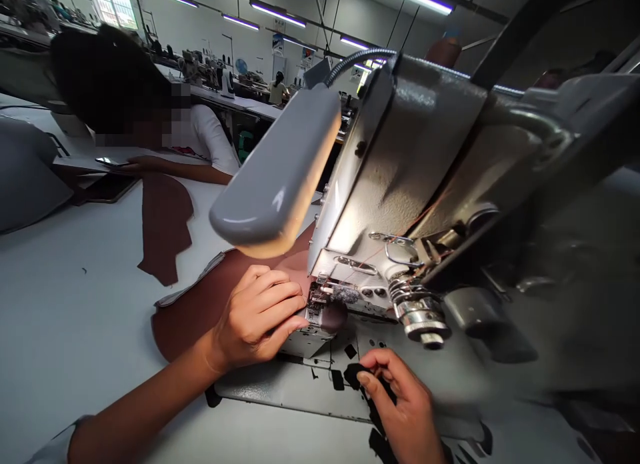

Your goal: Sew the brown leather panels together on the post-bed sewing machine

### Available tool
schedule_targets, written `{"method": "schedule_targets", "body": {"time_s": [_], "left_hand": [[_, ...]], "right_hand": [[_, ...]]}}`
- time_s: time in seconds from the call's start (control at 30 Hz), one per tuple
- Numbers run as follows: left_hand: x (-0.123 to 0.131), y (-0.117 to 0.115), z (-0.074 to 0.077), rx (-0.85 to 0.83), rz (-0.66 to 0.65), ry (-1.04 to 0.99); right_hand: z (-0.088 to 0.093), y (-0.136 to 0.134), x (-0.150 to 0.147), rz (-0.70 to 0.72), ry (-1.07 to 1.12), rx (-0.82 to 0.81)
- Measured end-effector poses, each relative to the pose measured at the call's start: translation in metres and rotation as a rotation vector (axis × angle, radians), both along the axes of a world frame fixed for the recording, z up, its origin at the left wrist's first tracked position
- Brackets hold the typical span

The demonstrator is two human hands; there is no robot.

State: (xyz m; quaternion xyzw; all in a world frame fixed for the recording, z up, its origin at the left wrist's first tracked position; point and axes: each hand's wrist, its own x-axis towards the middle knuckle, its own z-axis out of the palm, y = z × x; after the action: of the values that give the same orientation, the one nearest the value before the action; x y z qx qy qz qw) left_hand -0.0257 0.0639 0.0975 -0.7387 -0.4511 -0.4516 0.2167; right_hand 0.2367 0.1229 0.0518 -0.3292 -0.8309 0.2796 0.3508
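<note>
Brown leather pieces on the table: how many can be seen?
2. One leather piece lies near the co-worker; one larger piece lies under the left hand at the sewing machine. Others may be hidden.

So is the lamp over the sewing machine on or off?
On. The lamp glows warm along its underside and lights the brown fabric and the left hand.

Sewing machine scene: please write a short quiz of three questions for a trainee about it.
1. True or false: the left hand rests on brown material beside the needle area.
2. What does the right hand pinch? A) a small black piece B) scissors C) a phone
3. What hangs over the left hand?

Key: 1 true; 2 A; 3 the grey lamp of the sewing machine.
</note>
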Motion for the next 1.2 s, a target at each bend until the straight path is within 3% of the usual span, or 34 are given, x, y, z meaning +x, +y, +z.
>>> {"method": "schedule_targets", "body": {"time_s": [0.2, 0.37, 0.63, 0.87, 1.2], "left_hand": [[-0.001, 0.0, 0.002, -0.037, -0.011, -0.005], [-0.002, -0.001, 0.002, -0.071, -0.019, 0.014], [-0.001, -0.017, 0.011, -0.254, -0.005, -0.032], [-0.01, -0.026, 0.014, -0.505, 0.001, -0.014], [-0.008, -0.018, 0.008, -0.507, 0.1, -0.085]], "right_hand": [[0.019, -0.005, -0.014, 0.1, 0.059, 0.152], [0.03, -0.011, -0.026, 0.027, 0.1, 0.24], [0.049, -0.014, -0.059, 0.006, 0.245, 0.558], [0.047, -0.013, -0.079, -0.017, 0.168, 0.696], [0.043, -0.013, -0.083, -0.008, 0.139, 0.69]]}}
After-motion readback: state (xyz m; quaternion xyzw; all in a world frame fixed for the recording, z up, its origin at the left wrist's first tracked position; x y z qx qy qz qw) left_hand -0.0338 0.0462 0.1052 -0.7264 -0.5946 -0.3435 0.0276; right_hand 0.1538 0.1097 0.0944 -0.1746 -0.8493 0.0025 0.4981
